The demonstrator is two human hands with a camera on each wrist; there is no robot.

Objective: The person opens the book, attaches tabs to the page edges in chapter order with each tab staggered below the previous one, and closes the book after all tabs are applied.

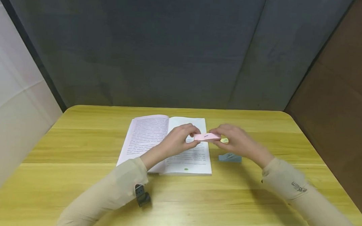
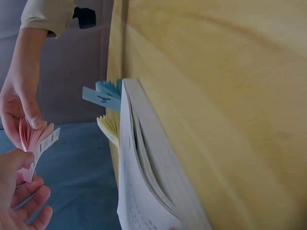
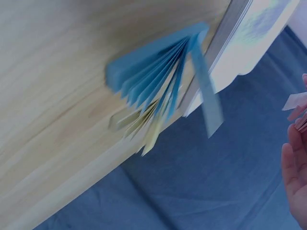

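Observation:
Over the right page of an open book (image 1: 187, 160), both hands hold a small pink sticky-note pad (image 1: 207, 137). My left hand (image 1: 180, 139) pinches its left end between thumb and fingers, while my right hand (image 1: 236, 139) grips the right end. In the left wrist view the pink pad (image 2: 36, 143) has its leaves fanned apart, with a pale printed strip along one side. Beneath the right hand lie a blue sticky-note pad (image 1: 230, 158) and a yellow one (image 1: 224, 141), partly hidden by the fingers. Both show fanned leaves (image 3: 158, 72) in the right wrist view.
Everything rests on a yellow wood-grain table (image 1: 180, 207). A dark grey partition (image 1: 171, 52) stands behind it, with a pale panel (image 1: 14, 102) on the left and a brown one (image 1: 339, 93) on the right. A black strap device (image 1: 142, 195) hangs at the left sleeve.

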